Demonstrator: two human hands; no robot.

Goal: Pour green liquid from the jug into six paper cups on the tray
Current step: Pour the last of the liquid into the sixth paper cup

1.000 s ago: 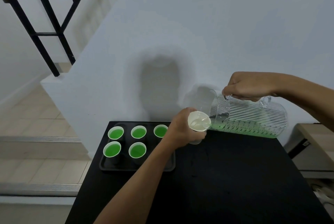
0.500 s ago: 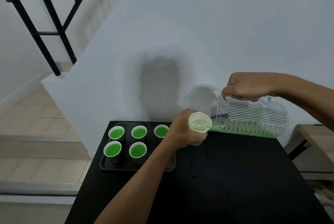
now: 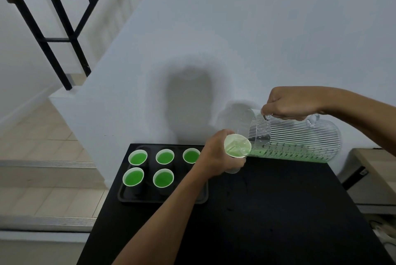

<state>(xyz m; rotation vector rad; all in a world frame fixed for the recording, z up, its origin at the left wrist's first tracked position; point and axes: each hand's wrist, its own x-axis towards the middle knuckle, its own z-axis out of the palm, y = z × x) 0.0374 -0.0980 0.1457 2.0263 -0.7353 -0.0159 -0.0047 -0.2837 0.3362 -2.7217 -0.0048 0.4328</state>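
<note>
My right hand point(image 3: 288, 103) grips the handle of a clear striped jug point(image 3: 300, 138), tipped almost flat with its spout to the left. A thin layer of green liquid lies along the jug's lower side. My left hand point(image 3: 216, 156) holds a paper cup point(image 3: 237, 147) off the tray, tilted, with its rim against the spout; a little pale green liquid shows inside it. On the black tray point(image 3: 128, 197) stand several paper cups full of green liquid, such as the front-left cup point(image 3: 133, 176) and the back-right cup point(image 3: 191, 156).
The tray lies at the back left of a black table point(image 3: 267, 222). A white wall rises straight behind the table. Tiled steps and a black railing point(image 3: 53, 35) are at the left. A light wooden surface point(image 3: 377, 170) stands at the right.
The cup and jug have stayed almost still, spout against rim. A little more pale green liquid now shows in the held cup.
</note>
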